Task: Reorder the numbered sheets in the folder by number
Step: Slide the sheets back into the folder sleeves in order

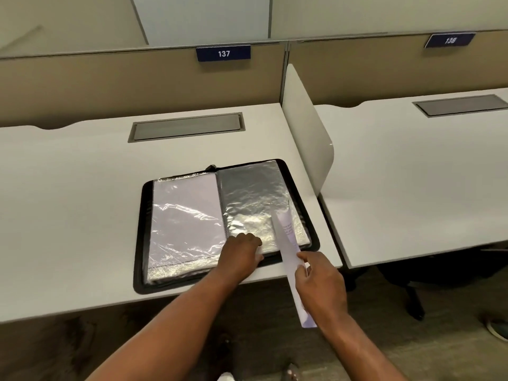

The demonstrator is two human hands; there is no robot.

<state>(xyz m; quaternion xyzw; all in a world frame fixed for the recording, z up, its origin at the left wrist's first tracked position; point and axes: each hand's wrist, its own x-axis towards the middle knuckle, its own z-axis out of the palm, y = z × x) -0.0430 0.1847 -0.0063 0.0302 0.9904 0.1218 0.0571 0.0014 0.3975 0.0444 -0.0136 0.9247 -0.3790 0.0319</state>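
Observation:
A black zip folder lies open on the white desk, showing two clear plastic sleeves. The left sleeve holds a white sheet. The right sleeve looks grey and crinkled. My left hand rests on the lower edge of the right sleeve, fingers curled at its opening. My right hand pinches a white printed sheet, seen nearly edge-on, which slants from the desk's front edge up over the right sleeve. Its number is not readable.
The desk has a grey cable hatch behind the folder. A white divider panel stands right of the folder. Beyond it is a second desk. Labels 137 and 138 hang on the back partition.

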